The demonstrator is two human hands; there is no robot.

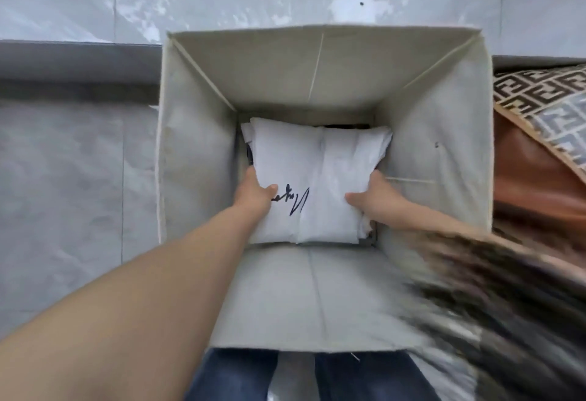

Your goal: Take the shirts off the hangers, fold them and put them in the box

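Gripping a folded white shirt with black script lettering [312, 178] at both sides, left hand [255, 193] and right hand [374, 194] curled round its edges, deep inside a beige fabric box [196, 147] on the grey tiled floor [73, 178].

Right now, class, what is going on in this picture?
A person leans over a tall beige fabric box and lowers a folded white shirt with dark script on it down to the bottom. The left hand grips the shirt's left edge and the right hand grips its right edge, thumbs on top. The shirt lies flat, nearly filling the box's floor. A patterned cushion sits beside the box on the right.
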